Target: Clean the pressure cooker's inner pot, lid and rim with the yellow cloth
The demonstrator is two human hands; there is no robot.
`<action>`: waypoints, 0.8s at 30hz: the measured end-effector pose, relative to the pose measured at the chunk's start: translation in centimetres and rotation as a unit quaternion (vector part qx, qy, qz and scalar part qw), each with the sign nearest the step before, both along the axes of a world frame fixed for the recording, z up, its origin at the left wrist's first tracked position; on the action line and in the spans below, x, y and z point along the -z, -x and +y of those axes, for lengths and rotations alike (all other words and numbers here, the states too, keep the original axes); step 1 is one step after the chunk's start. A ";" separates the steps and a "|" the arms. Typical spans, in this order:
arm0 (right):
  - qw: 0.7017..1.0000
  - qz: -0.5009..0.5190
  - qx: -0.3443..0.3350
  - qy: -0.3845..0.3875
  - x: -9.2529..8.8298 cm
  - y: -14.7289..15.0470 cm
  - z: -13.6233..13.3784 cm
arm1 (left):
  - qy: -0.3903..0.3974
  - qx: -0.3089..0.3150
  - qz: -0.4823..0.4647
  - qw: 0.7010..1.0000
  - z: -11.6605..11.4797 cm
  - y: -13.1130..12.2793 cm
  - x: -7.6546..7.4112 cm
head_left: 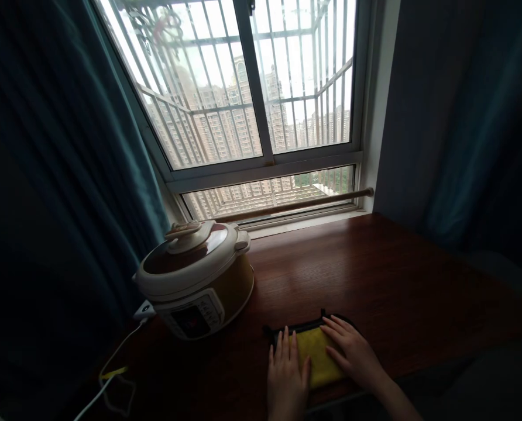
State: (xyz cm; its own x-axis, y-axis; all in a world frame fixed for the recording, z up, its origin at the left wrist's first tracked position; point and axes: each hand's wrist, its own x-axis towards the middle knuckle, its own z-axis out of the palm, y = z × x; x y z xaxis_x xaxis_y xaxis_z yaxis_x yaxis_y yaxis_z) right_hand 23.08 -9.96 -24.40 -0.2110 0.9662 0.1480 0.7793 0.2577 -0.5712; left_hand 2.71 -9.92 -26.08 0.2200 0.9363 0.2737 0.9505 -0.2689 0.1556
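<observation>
A yellow cloth with a dark border lies folded on the dark wooden table, near its front edge. My left hand rests flat on the cloth's left part, fingers stretched out and close together. My right hand lies flat on the cloth's right part, fingers spread and pointing left. Neither hand grips anything.
A cream and gold electric pressure cooker stands at the table's left, its white cord trailing off the front left. A wooden rod lies along the sill of the barred window. Dark teal curtains hang on both sides.
</observation>
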 end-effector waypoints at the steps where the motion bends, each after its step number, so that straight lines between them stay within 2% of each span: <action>1: 1.000 0.004 0.002 0.001 -0.1 0.0 0.0 | 0.002 -0.001 0.002 1.000 0.0 0.0 0.0; 11: 1.000 0.013 0.018 -0.001 -0.9 0.1 -0.3 | -0.010 0.022 0.043 0.999 0.4 0.0 0.1; 20: 0.998 0.054 0.019 0.009 -0.5 0.0 0.2 | -0.025 -0.001 0.011 1.000 0.0 -0.5 -0.4; 24: 0.994 0.081 -0.033 0.065 -0.8 -1.2 1.8 | -0.017 0.001 0.001 1.000 -0.1 -0.4 -0.6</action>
